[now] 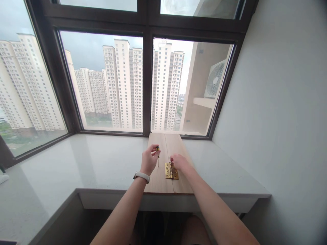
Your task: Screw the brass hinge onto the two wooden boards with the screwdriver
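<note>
My left hand (pixel 149 159), with a pale watch band on its wrist, is closed around the dark and yellow handle of a screwdriver (pixel 157 149). The shaft points down toward the left of two pale wooden boards (pixel 158 183) lying side by side. A brass-coloured hinge (pixel 168 171) lies opened flat across the seam between the boards. At the hinge's far edge, my right hand (pixel 180 161) has its fingers pinched together. Whatever is between those fingers is too small or hidden to make out.
The boards rest on a white counter (pixel 109 163) running along dark-framed windows (pixel 146 85). A grey-white wall (pixel 276 102) stands to the right. The counter's front edge (pixel 114 190) is close to my forearms, with my legs below. A white object (pixel 3 178) sits at far left.
</note>
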Demonstrator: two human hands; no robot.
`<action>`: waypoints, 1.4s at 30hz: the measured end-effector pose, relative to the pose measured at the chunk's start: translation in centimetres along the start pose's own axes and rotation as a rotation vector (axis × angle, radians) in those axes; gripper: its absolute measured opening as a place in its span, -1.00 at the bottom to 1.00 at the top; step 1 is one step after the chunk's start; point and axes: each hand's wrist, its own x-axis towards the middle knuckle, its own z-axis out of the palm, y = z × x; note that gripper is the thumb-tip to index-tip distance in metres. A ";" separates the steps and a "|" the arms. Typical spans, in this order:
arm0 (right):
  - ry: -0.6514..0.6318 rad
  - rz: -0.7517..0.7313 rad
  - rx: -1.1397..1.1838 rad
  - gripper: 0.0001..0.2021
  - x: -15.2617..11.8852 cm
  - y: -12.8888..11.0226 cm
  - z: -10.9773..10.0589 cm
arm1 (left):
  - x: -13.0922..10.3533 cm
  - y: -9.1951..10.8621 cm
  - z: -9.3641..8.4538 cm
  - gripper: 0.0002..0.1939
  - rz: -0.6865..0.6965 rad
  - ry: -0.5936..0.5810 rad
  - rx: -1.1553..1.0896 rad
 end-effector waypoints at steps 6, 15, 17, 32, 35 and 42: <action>-0.036 -0.087 -0.060 -0.80 0.4 -1.0 -1.0 | -0.1 -0.1 -0.1 -0.75 -0.017 -0.010 -0.017; 0.089 -0.024 0.058 -0.86 -0.4 -0.8 -1.1 | -0.1 0.0 -0.5 -0.76 -0.016 -0.002 -0.018; 0.131 -0.003 0.128 -0.84 -1.3 -0.8 -0.8 | -0.1 0.0 -0.6 -0.77 -0.018 0.004 -0.024; 0.296 0.023 0.776 -0.77 -6.2 -2.8 3.2 | -0.2 -0.2 -0.7 -0.76 -0.016 0.014 -0.020; 0.293 -0.003 0.727 -0.82 -6.5 -3.1 3.2 | -0.3 -0.3 -0.7 -0.77 -0.014 0.017 -0.028; 0.341 -0.057 0.555 -0.86 -6.7 -3.1 3.3 | -0.4 -0.2 -0.5 -0.77 -0.022 0.018 -0.048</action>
